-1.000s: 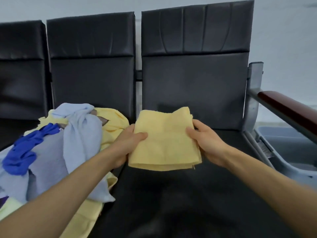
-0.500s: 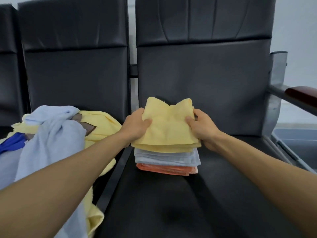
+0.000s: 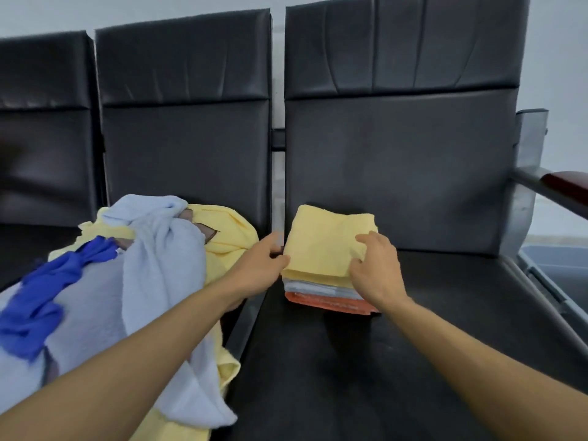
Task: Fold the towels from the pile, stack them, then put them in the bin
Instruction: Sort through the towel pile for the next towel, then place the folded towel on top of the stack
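Note:
A folded yellow towel [image 3: 324,246] lies on top of a small stack, over a light blue towel [image 3: 315,287] and an orange towel [image 3: 331,303], on the right black seat. My left hand [image 3: 261,268] is at the stack's left edge, thumb touching the yellow towel's corner, fingers apart. My right hand [image 3: 375,268] rests palm down on the yellow towel's right front part, not gripping it. The loose pile [image 3: 152,268] of light blue, yellow and dark blue towels fills the seat to the left. A grey bin [image 3: 563,265] shows at the far right, beyond the seat.
Black padded seat backs [image 3: 397,167] rise behind the stack. A metal armrest with a dark red top [image 3: 569,183] stands at the right, between the seat and the bin. The black seat [image 3: 381,361] in front of the stack is bare.
The yellow towel has gone from held in the air to lying on the stack. Both hands have loosened; the right hand now lies on top of it.

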### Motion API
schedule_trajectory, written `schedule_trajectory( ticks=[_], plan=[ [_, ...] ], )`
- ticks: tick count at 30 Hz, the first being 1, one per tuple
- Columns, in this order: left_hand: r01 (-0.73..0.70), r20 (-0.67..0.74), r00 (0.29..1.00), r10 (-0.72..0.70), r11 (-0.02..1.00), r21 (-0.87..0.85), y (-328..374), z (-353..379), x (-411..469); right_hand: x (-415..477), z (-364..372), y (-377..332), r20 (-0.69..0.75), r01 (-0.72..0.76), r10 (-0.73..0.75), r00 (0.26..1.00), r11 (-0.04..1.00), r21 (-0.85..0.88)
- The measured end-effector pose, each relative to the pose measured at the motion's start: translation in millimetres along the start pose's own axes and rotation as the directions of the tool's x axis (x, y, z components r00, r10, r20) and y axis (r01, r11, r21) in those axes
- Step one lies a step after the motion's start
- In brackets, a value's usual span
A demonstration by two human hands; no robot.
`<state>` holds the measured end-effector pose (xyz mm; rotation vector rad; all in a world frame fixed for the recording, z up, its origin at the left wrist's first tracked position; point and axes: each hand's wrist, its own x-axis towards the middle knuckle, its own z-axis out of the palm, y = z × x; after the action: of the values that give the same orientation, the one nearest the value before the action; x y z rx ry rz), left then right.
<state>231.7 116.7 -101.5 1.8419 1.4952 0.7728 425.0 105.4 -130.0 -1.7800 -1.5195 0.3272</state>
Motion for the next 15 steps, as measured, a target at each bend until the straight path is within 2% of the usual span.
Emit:
schedule_trajectory(
  ticks=[2,5,8,12,15],
  plan=[
    [0.027,-0.032,0.999,-0.027,0.999,0.019,-5,-11,-18,-21,6,-14,0.026,0.097,-0.096,0.995,0.995,-0.011],
    [0.042,-0.095,0.995,-0.041,0.999,0.012,-12,-39,-55,-44,8,-49,0.110,0.182,-0.188,0.976,0.981,0.064],
    [-0.015,-0.241,0.970,0.044,0.993,0.118,-21,-68,-95,-63,6,-90,0.236,0.205,-0.235,0.943,0.968,0.144],
    [0.018,-0.528,0.849,0.015,0.998,0.057,-48,-96,-134,-76,15,-136,0.359,0.277,-0.308,0.881,0.951,0.136],
    [0.037,-0.637,0.771,-0.007,0.999,0.034,-68,-114,-149,-81,38,-162,0.414,0.288,-0.314,0.854,0.949,0.128]
  ],
)
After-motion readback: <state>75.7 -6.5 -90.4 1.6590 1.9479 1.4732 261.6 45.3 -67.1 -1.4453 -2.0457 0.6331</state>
